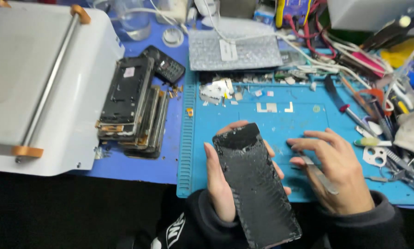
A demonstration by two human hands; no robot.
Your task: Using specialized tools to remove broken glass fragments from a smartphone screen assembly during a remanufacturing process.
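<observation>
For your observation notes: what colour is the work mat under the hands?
Blue mat, clearest in the head view.

The scene is lit evenly and brightly from overhead, and the blue mat (280, 120) is shown in cool, saturated colour. Soft glare is seen on the white machine (41, 83) at the left, where detail is washed out. The lower edge is left almost black. Slight motion blur is seen on the right hand (338, 168) and on the clutter of tools (387, 110). Straight lines are bent outward near the corners.
</observation>
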